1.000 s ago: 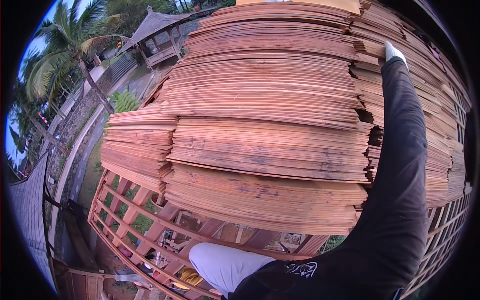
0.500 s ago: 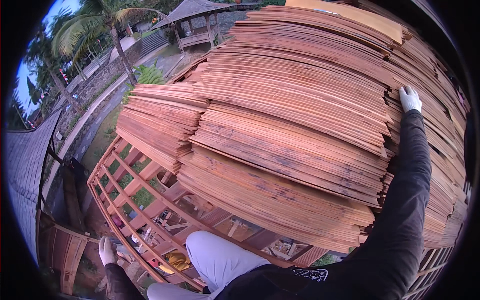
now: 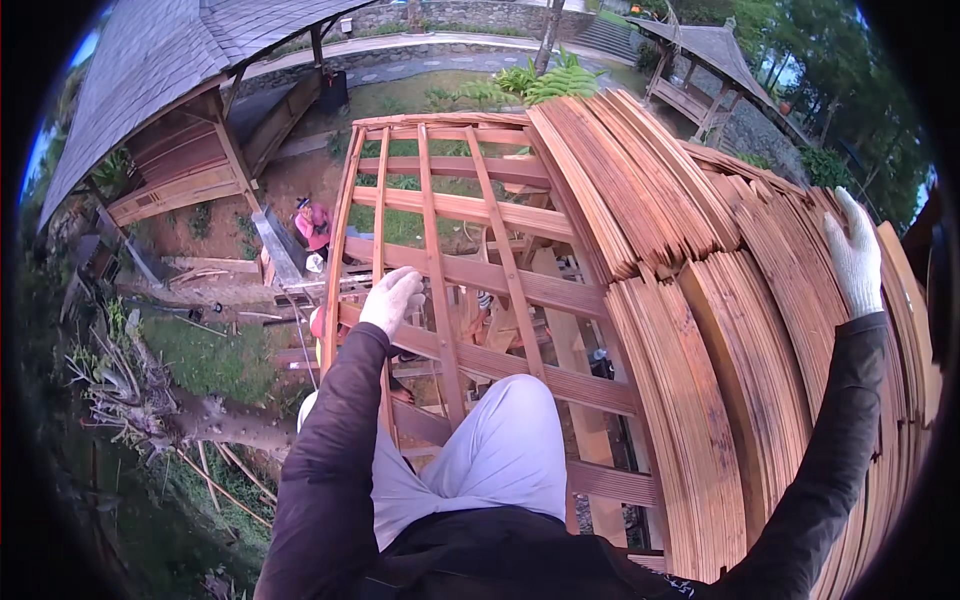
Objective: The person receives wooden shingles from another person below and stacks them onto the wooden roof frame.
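My left hand (image 3: 395, 300), in a white glove, is over the wooden roof battens (image 3: 432, 250), its fingers loosely bent and nothing visible in them. Whether it touches a batten I cannot tell. At the right my right hand (image 3: 855, 255), also white-gloved, is raised with fingers apart beside the overlapping wooden shingles (image 3: 675, 400). It appears to hold nothing; contact with the shingles is unclear. The shingles lie in thick overlapping rows over the right part of the roof frame. My knees, in light trousers, are above the open battens.
Gaps between battens and rafters (image 3: 480, 285) drop to the ground below. A person in pink (image 3: 315, 225) is down at the left, and others show partly beneath the frame. A shingled roof (image 3: 200, 60) stands at upper left, a gazebo (image 3: 700, 70) at upper right, a bare trunk (image 3: 215, 420) at lower left.
The view has swung left toward the open battens. My left hand now appears over the frame rather than at its left edge. My right hand has lifted from the shingles, fingers spread.
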A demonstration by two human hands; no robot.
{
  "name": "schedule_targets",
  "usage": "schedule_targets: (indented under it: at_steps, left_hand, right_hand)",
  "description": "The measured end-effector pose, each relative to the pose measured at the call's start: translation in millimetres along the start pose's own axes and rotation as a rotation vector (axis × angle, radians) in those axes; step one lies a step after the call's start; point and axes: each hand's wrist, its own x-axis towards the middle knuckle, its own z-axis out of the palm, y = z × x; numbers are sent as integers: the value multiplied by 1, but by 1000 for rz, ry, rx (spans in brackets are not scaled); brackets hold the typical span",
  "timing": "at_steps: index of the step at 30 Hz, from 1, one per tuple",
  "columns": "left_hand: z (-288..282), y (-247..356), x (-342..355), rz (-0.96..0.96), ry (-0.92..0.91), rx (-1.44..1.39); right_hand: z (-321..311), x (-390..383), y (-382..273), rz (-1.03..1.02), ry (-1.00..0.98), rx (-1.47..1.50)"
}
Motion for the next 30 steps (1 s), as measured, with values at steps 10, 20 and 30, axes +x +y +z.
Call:
schedule_targets:
  at_steps: [10, 20, 30]
  left_hand:
    - [1, 8, -44, 54, -27, 856]
    - [19, 33, -34, 121, -116, 884]
    - [39, 14, -41, 63, -220, 997]
  right_hand:
    - [238, -62, -435, 197, -607, 1564]
    - [532, -263, -471, 828, -917, 2078]
    - [508, -274, -454, 89, -1092, 1219]
